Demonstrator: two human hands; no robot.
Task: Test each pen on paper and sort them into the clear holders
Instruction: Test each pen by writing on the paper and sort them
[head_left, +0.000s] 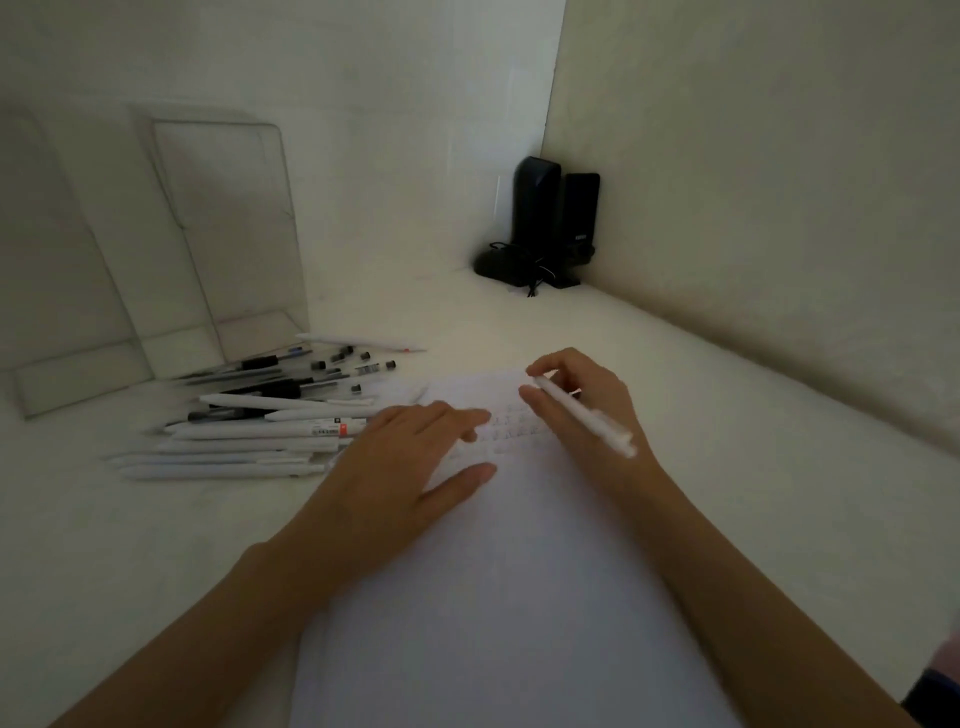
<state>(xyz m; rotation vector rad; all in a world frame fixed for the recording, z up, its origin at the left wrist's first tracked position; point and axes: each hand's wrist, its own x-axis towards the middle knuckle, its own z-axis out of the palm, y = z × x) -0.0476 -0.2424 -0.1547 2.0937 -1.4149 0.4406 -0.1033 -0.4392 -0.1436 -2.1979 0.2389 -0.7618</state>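
A white sheet of paper (498, 571) lies on the desk in front of me, with faint scribbles near its far end. My right hand (587, 410) grips a white pen (587, 415) over those marks; the tip is hidden behind my fingers. My left hand (410, 457) rests flat on the paper's left edge, fingers straight. A pile of pens (260, 415), several white and several black or clear, lies on the desk to the left. Two clear holders (223, 244) (57, 291) stand at the back left against the wall.
Two black speakers (550, 218) with a cable and a dark round object (493, 262) stand in the far corner. Walls close off the back and right side. The desk (753, 467) is white.
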